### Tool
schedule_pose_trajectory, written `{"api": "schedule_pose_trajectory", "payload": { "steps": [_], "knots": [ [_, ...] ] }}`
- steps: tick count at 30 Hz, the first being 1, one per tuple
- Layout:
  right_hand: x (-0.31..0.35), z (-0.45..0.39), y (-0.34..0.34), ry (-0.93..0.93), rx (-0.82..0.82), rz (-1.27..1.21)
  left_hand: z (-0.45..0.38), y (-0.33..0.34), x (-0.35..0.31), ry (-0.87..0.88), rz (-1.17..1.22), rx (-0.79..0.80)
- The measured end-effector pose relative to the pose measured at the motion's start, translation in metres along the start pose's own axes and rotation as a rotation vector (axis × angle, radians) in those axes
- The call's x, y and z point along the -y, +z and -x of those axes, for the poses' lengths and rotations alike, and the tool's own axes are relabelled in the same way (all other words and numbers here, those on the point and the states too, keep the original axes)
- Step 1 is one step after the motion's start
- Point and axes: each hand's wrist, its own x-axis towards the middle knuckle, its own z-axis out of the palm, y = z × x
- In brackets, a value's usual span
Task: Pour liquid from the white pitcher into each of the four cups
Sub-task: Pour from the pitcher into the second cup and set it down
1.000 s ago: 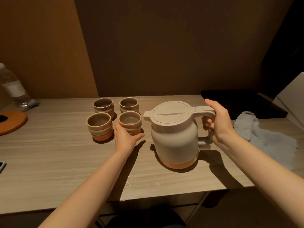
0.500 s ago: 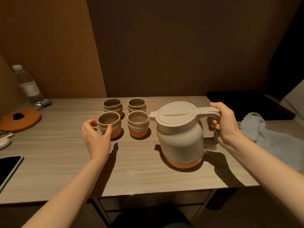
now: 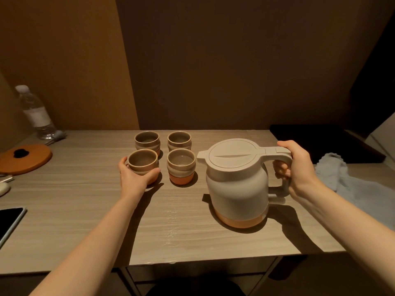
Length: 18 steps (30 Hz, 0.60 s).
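Four beige cups with orange bases stand in a square on the wooden table (image 3: 85, 210). My left hand (image 3: 133, 180) wraps around the near left cup (image 3: 142, 162). The near right cup (image 3: 181, 165) holds some clear liquid. Behind them stand the far left cup (image 3: 147, 140) and the far right cup (image 3: 179, 139). The white pitcher (image 3: 237, 182) with an orange base and a closed lid stands upright on the table to the right of the cups. My right hand (image 3: 297, 167) grips its handle.
A plastic water bottle (image 3: 35, 113) stands at the far left, near an orange round board (image 3: 25, 159). A dark phone (image 3: 9, 221) lies at the left edge. A light blue cloth (image 3: 352, 189) and a dark tray (image 3: 316, 142) lie to the right of the pitcher.
My left hand let go of the near right cup, moved left and closed around the near left cup. The pitcher stayed on the table in my right hand.
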Motion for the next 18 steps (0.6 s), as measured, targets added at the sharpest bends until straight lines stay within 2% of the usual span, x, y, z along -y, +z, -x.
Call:
{"api": "schedule_pose_trajectory", "payload": {
  "steps": [6, 14, 18],
  "knots": [
    [0.002, 0.001, 0.001, -0.003, 0.008, 0.011, -0.002, -0.001, 0.007, 0.065, -0.032, -0.002],
    [0.0, 0.006, -0.003, 0.012, 0.017, -0.006, 0.016, -0.005, 0.01, 0.095, 0.022, -0.15],
    [-0.002, 0.008, -0.007, 0.005, 0.036, -0.023, 0.04, -0.015, 0.001, 0.151, 0.078, -0.082]
  ]
}}
